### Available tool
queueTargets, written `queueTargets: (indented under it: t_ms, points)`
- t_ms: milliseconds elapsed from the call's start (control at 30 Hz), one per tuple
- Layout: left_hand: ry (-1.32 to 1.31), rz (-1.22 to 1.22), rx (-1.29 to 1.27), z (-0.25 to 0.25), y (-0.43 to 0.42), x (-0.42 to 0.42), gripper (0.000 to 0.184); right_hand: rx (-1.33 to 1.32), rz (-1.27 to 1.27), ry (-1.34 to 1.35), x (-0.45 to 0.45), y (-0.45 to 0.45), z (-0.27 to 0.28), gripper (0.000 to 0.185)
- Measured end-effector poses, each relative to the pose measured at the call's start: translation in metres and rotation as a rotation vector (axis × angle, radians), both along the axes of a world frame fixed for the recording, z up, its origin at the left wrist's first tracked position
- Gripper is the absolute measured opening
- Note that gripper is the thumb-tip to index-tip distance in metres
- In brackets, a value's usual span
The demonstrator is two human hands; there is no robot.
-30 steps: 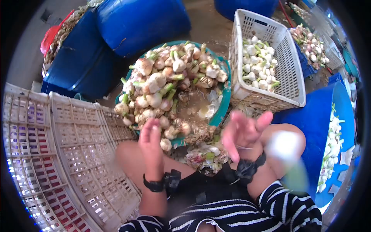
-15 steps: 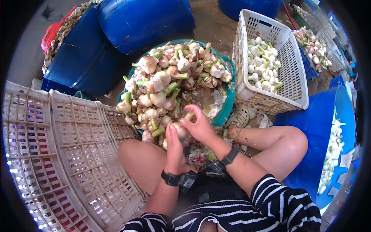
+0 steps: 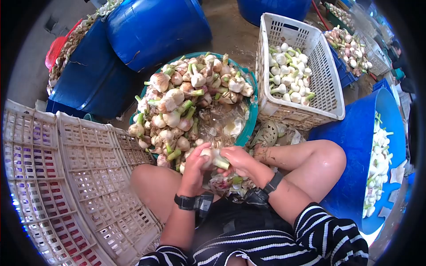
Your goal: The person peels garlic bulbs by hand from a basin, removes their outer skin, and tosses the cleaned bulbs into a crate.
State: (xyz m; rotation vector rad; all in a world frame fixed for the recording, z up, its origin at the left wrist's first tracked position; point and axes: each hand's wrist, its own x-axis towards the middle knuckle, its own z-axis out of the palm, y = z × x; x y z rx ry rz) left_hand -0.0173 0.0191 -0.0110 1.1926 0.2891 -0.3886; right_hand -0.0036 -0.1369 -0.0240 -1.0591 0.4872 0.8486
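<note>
Between my two hands, over my lap, is a white garlic bulb (image 3: 212, 158) with its cut green stem pointing down to the right. My left hand (image 3: 194, 166) is wrapped round the bulb's left side. On the other side, the fingers of my right hand (image 3: 239, 160) close on the bulb near its stem. Just beyond them stands a green tub (image 3: 251, 119) heaped with unpeeled garlic (image 3: 174, 98). Loose peelings (image 3: 228, 184) lie below my hands.
Peeled bulbs lie in a white crate (image 3: 301, 109) at the upper right. Blue barrels (image 3: 157, 31) stand beyond the tub. White crates (image 3: 88, 173) line the left side. A blue container (image 3: 346, 133) at the right holds more peeled garlic.
A second ago my hands were apart, with a blurred white bulb at the right. They then came together on a bulb at the tub's near edge, which is now paler and nearer my lap.
</note>
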Motion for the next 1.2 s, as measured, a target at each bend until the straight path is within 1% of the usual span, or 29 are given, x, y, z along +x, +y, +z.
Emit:
queueTargets:
  t_ms: [33, 67, 100, 133, 167, 200, 233, 267, 333, 367, 400, 467, 500, 533, 567, 600, 633, 667, 733, 800, 833, 867, 933, 967, 1000, 1067, 1100, 1133, 1200]
  points:
    - [-0.094, -0.088, 0.057, -0.004, 0.006, 0.004, 0.035, 0.117, -0.061, 0.032, -0.002, -0.002, 0.005, 0.020]
    - [-0.186, -0.180, 0.114, -0.005, 0.012, 0.008, 0.036, 0.121, -0.066, 0.037, -0.005, -0.002, -0.001, 0.020]
    - [-0.090, -0.301, 0.197, 0.000, 0.018, 0.012, 0.041, -0.035, 0.064, -0.177, -0.007, 0.000, -0.010, 0.021]
    - [-0.084, -0.311, 0.199, 0.004, 0.016, 0.010, 0.041, -0.192, 0.194, -0.389, -0.008, 0.001, -0.018, 0.023]
    - [-0.118, -0.415, 0.363, 0.010, 0.013, 0.006, 0.043, -0.233, 0.212, -0.416, -0.009, 0.000, -0.026, 0.022]
    - [-0.155, -0.517, 0.526, 0.020, 0.009, 0.003, 0.046, -0.231, 0.206, -0.413, -0.007, -0.002, -0.022, 0.022]
    - [-0.421, -0.443, 0.631, 0.030, 0.004, 0.001, 0.049, -0.098, 0.055, -0.225, -0.005, -0.005, -0.016, 0.021]
    - [-0.423, -0.447, 0.632, 0.029, 0.004, 0.000, 0.049, 0.035, -0.094, -0.040, -0.003, -0.006, -0.012, 0.021]
    - [-0.984, -0.541, 1.120, 0.026, 0.006, -0.003, 0.043, 0.050, -0.151, -0.044, -0.001, -0.004, -0.011, 0.020]
    - [-0.990, -0.528, 1.167, 0.025, 0.004, -0.006, 0.036, 0.112, -0.134, -0.071, -0.003, -0.006, -0.009, 0.020]
    - [-0.987, -0.528, 1.167, 0.019, 0.004, -0.009, 0.036, 0.172, -0.114, -0.098, -0.004, -0.007, -0.001, 0.021]
    - [-0.657, -0.254, 0.721, 0.002, 0.004, -0.015, 0.025, 0.231, -0.120, -0.162, -0.011, -0.006, 0.007, 0.024]
    - [-0.240, -0.016, 0.289, 0.008, -0.002, -0.018, 0.019, 0.147, -0.086, -0.372, -0.020, -0.007, 0.010, 0.024]
    - [-0.244, -0.008, 0.290, 0.003, 0.001, -0.017, 0.019, 0.063, -0.050, -0.582, -0.027, -0.010, 0.014, 0.024]
    - [-0.108, 0.141, -0.062, -0.006, 0.005, -0.016, 0.020, -0.120, 0.164, -0.810, -0.034, -0.020, 0.023, 0.024]
    - [0.033, 0.284, -0.413, -0.015, 0.010, -0.015, 0.022, -0.115, 0.166, -0.813, -0.041, -0.027, 0.025, 0.024]
    - [0.203, 0.317, -0.557, -0.013, 0.006, -0.016, 0.026, -0.145, 0.075, -0.917, -0.047, -0.032, 0.026, 0.022]
    - [0.337, 0.318, -0.504, -0.010, 0.003, -0.020, 0.024, -0.176, -0.013, -1.015, -0.052, -0.038, 0.028, 0.021]
    - [0.472, 0.364, -0.529, -0.010, -0.002, -0.018, 0.026, -0.075, -0.256, -0.796, -0.056, -0.053, 0.039, 0.018]
    - [0.442, 0.286, -0.812, -0.041, 0.020, -0.014, 0.030, 0.313, -0.715, -0.640, -0.046, -0.065, 0.059, 0.015]
    - [0.512, 0.379, -0.597, -0.016, 0.011, -0.007, 0.029, 0.198, -0.748, -0.764, -0.040, -0.074, 0.057, 0.016]
    - [0.509, 0.376, -0.597, -0.013, 0.011, -0.005, 0.029, 0.199, -0.751, -0.768, -0.039, -0.084, 0.049, 0.016]
    - [0.342, 0.247, -0.557, -0.012, 0.017, -0.006, 0.027, -0.041, -0.338, -0.734, -0.035, -0.088, 0.053, 0.017]
    - [0.364, 0.178, -0.657, -0.010, 0.024, -0.004, 0.027, 0.336, -0.637, -0.602, -0.039, -0.087, 0.060, 0.017]
    - [0.365, 0.188, -0.658, -0.003, 0.020, -0.003, 0.027, 0.319, -0.984, -0.524, -0.029, -0.084, 0.070, 0.016]
    - [0.468, 0.453, -0.514, 0.014, 0.013, -0.001, 0.030, 0.518, -0.672, -0.861, -0.013, -0.117, 0.058, 0.020]
    - [0.362, 0.325, -0.736, -0.004, 0.032, -0.007, 0.032, 0.119, -0.520, -0.912, -0.009, -0.125, 0.047, 0.029]
    - [0.359, 0.317, -0.732, -0.005, 0.036, -0.005, 0.032, -0.347, -0.121, -0.723, -0.010, -0.113, 0.057, 0.037]
    - [0.469, 0.269, -0.715, -0.007, 0.035, -0.005, 0.030, -0.988, 0.825, -0.912, -0.013, -0.076, 0.050, 0.040]
